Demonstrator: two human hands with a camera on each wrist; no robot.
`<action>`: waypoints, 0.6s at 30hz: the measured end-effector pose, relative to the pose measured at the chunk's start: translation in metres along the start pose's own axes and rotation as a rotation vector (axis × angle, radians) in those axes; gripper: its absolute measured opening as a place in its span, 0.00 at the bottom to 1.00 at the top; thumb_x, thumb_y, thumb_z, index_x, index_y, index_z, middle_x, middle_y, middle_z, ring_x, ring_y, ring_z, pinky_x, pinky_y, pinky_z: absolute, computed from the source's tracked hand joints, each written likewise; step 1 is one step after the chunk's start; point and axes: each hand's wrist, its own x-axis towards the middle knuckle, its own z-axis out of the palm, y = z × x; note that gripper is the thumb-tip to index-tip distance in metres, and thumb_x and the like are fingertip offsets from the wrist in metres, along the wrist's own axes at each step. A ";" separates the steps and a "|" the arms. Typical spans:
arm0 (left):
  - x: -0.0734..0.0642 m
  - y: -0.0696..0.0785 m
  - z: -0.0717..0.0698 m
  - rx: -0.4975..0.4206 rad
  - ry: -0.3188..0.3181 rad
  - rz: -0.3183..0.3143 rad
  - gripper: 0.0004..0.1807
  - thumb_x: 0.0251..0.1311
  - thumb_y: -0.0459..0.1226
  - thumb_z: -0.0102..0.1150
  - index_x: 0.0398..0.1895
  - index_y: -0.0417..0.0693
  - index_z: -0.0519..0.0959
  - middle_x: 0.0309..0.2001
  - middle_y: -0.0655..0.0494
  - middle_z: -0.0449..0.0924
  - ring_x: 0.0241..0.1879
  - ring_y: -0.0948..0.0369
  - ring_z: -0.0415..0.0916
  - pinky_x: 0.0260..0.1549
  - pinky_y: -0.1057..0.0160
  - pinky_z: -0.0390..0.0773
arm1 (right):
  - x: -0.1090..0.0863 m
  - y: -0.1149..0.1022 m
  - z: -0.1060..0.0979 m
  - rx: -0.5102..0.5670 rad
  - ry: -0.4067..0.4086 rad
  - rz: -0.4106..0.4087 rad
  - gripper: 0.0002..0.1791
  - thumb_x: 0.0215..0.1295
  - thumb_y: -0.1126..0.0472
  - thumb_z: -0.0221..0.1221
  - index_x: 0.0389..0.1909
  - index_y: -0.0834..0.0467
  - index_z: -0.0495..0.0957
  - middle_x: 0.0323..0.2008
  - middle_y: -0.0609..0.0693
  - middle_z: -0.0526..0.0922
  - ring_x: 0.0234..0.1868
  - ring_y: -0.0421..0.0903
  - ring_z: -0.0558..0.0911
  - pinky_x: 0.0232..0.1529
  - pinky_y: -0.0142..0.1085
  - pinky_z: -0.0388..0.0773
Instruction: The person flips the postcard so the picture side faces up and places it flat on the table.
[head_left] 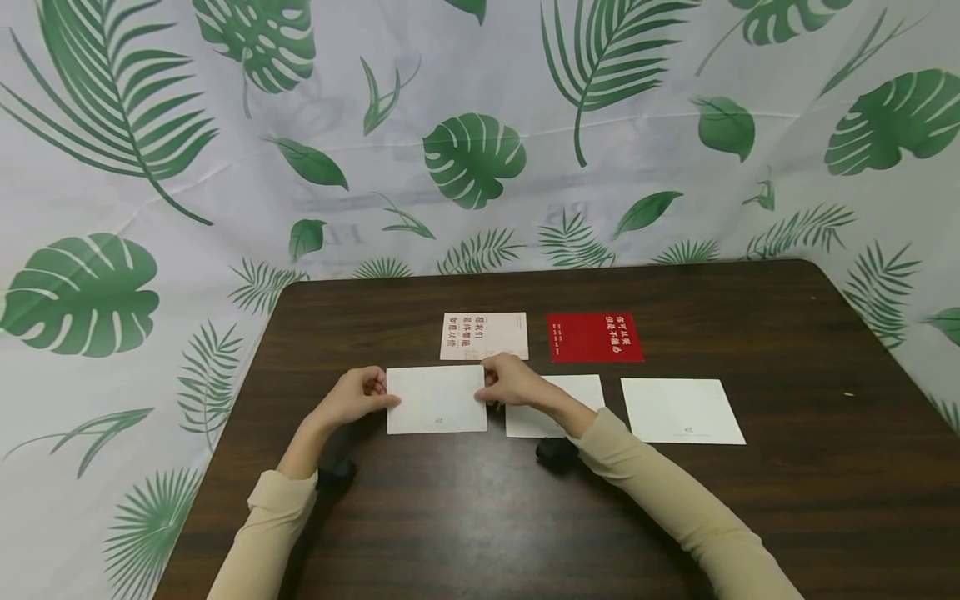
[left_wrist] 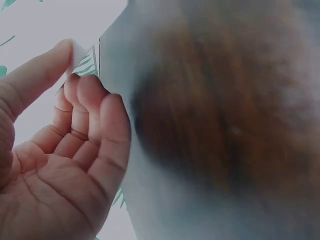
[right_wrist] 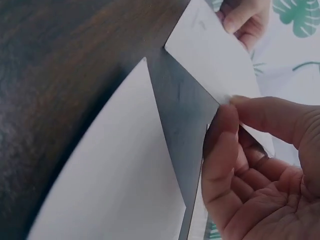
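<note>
A plain white card (head_left: 437,400) with a small grey mark near its bottom edge is held between both hands, over the left half of the dark table. My left hand (head_left: 354,400) pinches its left edge between thumb and fingers. At the right edge, my right hand (head_left: 512,382) pinches the card the same way; the right wrist view shows thumb and fingertip meeting at its border. Directly right lies a second white card (head_left: 527,423), partly covered by the right hand and forearm. Farther right is a third white card (head_left: 684,411).
Behind the white cards lie a cream card (head_left: 495,332) with red characters and a red card (head_left: 592,337) with pale writing. Below the wrists show a black device (head_left: 335,473) and another black device (head_left: 557,452). A leaf-print cloth (head_left: 480,242) hangs behind the brown table (head_left: 480,517).
</note>
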 end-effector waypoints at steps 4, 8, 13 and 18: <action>-0.005 -0.001 -0.002 -0.058 0.011 0.022 0.09 0.55 0.30 0.63 0.29 0.34 0.71 0.24 0.52 0.73 0.22 0.62 0.70 0.22 0.67 0.70 | -0.004 -0.003 -0.001 0.102 -0.016 0.004 0.11 0.54 0.71 0.61 0.20 0.63 0.69 0.16 0.52 0.78 0.18 0.43 0.79 0.21 0.33 0.76; -0.008 0.002 -0.005 -0.110 0.043 0.056 0.08 0.54 0.26 0.63 0.30 0.33 0.71 0.25 0.50 0.75 0.24 0.62 0.74 0.24 0.66 0.75 | -0.006 -0.003 -0.004 0.149 0.019 -0.010 0.06 0.52 0.72 0.60 0.23 0.64 0.72 0.18 0.51 0.79 0.20 0.43 0.78 0.22 0.32 0.74; -0.010 0.003 -0.006 -0.144 0.087 0.075 0.07 0.52 0.23 0.62 0.29 0.32 0.72 0.27 0.48 0.75 0.26 0.64 0.73 0.27 0.69 0.75 | -0.006 -0.001 -0.006 0.217 0.066 -0.060 0.03 0.52 0.73 0.60 0.26 0.66 0.75 0.21 0.52 0.79 0.21 0.41 0.76 0.24 0.31 0.74; -0.010 0.004 -0.007 -0.179 0.117 0.081 0.07 0.51 0.22 0.62 0.29 0.31 0.73 0.27 0.45 0.77 0.26 0.65 0.73 0.27 0.70 0.74 | -0.006 0.001 -0.007 0.309 0.086 -0.062 0.03 0.55 0.74 0.60 0.29 0.71 0.76 0.24 0.59 0.82 0.25 0.47 0.80 0.31 0.37 0.80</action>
